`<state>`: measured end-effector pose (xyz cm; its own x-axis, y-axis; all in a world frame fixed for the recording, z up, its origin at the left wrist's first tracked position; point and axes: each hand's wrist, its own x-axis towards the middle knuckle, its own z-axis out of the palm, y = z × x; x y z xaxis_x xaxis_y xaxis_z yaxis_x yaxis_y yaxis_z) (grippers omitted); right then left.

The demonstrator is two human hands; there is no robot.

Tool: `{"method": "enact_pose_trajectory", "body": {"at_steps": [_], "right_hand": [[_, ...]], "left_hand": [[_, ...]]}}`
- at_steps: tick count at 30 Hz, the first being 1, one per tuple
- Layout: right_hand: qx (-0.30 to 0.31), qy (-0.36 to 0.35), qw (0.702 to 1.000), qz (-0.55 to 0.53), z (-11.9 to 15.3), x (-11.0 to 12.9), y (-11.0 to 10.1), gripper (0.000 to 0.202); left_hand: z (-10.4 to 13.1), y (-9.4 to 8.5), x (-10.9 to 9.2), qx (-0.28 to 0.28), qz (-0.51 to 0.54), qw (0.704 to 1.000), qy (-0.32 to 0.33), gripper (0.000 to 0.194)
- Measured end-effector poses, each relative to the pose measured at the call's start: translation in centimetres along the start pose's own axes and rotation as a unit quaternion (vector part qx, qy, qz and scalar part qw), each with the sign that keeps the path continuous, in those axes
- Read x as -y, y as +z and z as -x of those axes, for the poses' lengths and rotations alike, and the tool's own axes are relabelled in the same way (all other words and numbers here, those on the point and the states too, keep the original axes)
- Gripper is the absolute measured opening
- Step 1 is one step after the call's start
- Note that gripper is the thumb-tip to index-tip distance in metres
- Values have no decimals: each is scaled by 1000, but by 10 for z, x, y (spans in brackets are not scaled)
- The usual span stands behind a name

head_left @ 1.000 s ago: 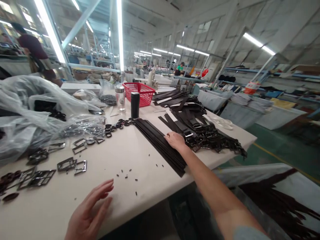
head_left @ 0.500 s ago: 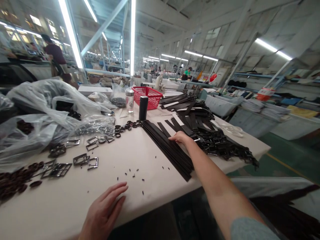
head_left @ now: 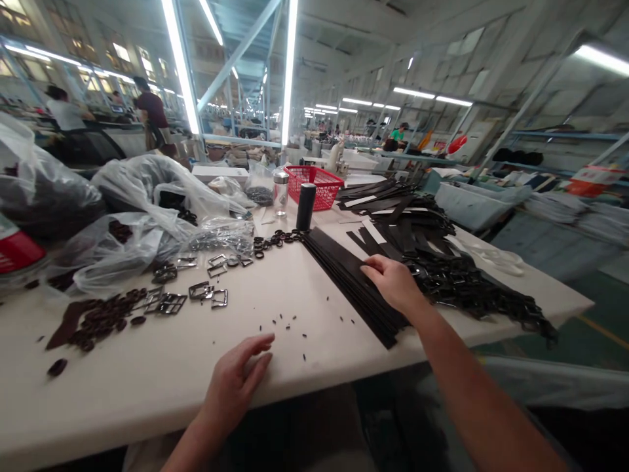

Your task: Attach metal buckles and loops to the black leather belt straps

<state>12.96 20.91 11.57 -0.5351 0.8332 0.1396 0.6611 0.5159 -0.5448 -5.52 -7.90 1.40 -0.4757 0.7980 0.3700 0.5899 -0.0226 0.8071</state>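
While the right hand (head_left: pixel 396 283) pinches narrowly at their edge, the black straps (head_left: pixel 348 280) lie long, flat and overlapping.

Red basket (head_left: pixel 314 187), clear bottle (head_left: pixel 280 195) and distant workers (head_left: pixel 151 110) beyond the table (head_left: pixel 187 367).

**Goods spread across the table (head_left: pixel 187 373)**

At the left, plastic bags (head_left: pixel 137 190) are heaped, with loose rings (head_left: pixel 105 316) scattered before them. Buckles (head_left: pixel 170 303) are strewn to the right of those rings. In the middle, a stack of strips (head_left: pixel 339 278) is laid slantwise, its far end set near a canister (head_left: pixel 305 208). A line of hoops (head_left: pixel 279 240) is spread left of that end. Behind the canister, a basket (head_left: pixel 317 190) is placed, with a jar (head_left: pixel 280 196) stood at its left. Small pins (head_left: pixel 288 326) are scattered left of the stack's near end. To the stack's right, buckled straps (head_left: pixel 462 282) are piled, with a cord (head_left: pixel 506 261) laid behind them.
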Motion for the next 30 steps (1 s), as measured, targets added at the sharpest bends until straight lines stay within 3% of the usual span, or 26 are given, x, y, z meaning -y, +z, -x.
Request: {"method": "enact_pose_trajectory", "body": {"at_steps": [3,6,9,13,16,21,25,30], "right_hand": [[103,-50,981,-158,65,17,2,24],[236,-30,927,-290,115,23,18,27],[309,17,884,-350,140,17,40,30],[344,37,867,-359,148,5,62,30],[329,-5,883,-336,149,6,72,26],[186,-108,927,-307,163,40,91,31],[94,-177,934,-294,173,66,108,31],[39,-225,936,-268,177,70,120,24]], "left_hand": [[-2,-5,-5,-18,146,983,-110,48],[1,-15,-12,-19,272,945,-182,63],[8,-30,-20,-34,308,925,-220,61],[15,-48,-28,-44,287,919,-265,49],[19,-50,-33,-55,309,904,-290,49],[29,-30,-42,-29,308,905,-292,54],[36,-15,-51,-22,278,919,-280,52],[43,-10,-54,-23,216,941,-259,53]]}}
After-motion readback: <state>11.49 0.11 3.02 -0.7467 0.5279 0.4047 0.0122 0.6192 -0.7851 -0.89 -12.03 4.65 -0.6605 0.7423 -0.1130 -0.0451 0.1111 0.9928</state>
